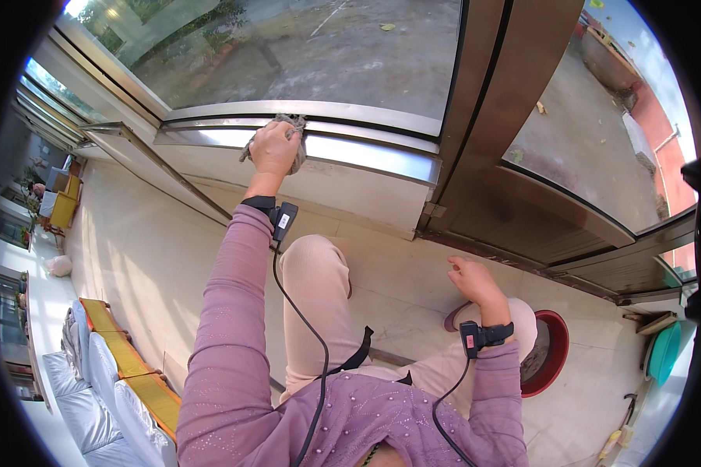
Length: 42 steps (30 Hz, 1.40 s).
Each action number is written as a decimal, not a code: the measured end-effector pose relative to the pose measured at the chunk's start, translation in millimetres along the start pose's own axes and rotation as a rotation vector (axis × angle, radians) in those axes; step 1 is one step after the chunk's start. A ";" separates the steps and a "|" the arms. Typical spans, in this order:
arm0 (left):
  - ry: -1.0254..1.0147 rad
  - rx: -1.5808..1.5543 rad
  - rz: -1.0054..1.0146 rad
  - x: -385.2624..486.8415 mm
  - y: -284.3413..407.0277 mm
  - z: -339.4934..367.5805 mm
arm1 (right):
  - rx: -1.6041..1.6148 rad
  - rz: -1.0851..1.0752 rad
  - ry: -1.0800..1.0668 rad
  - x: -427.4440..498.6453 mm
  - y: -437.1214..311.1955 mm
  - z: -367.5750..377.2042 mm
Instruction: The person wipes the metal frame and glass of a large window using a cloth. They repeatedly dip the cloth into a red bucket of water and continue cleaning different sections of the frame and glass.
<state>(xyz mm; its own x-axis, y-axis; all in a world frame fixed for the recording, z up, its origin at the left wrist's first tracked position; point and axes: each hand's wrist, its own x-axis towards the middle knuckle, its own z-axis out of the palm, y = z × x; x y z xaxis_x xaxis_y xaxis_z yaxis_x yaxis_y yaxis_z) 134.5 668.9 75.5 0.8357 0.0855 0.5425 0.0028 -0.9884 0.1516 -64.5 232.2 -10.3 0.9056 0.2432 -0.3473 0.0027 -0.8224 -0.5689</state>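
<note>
My left hand (273, 149) is closed around a crumpled grey cloth (298, 160). The cloth is pressed to the metal bottom frame (374, 156) of a large window, left of its middle. Behind that frame stands the window glass (327, 58), with a concrete yard showing through. My right hand (473, 283) hangs in the air near my right knee, holding nothing, its fingers loosely bent and partly apart. Both wrists carry a black strapped device with a cable. A red basin (552, 379), partly hidden by my knee, stands on the floor to the right with water in it.
A brown-framed door (537, 204) with glass is at the right of the window. At the left a narrow panel (152, 157) juts out from the wall. A wooden sofa (102, 333) with pale covers stands lower left. A turquoise basin (666, 353) leans at the right wall.
</note>
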 end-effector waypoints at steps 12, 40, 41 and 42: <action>-0.073 -0.013 -0.157 -11.7 36.2 -4.8 | -0.061 -0.024 0.116 -24.7 21.5 -10.3; 0.072 -0.368 0.243 3.6 69.1 -0.7 | -0.019 -0.021 0.009 15.2 -7.0 8.6; 0.091 -0.342 0.186 8.0 45.8 1.4 | -0.037 -0.011 -0.009 14.9 -8.1 8.7; 0.044 -0.311 0.110 13.2 20.6 3.1 | -0.057 -0.003 -0.028 15.2 -9.1 8.5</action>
<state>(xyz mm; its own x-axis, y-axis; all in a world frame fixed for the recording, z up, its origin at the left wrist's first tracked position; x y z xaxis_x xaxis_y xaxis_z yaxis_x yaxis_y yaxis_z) 147.2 649.3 83.2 0.7971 -0.0079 0.6038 -0.2600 -0.9070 0.3313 -54.4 247.8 -16.7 0.8936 0.2587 -0.3668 0.0300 -0.8498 -0.5263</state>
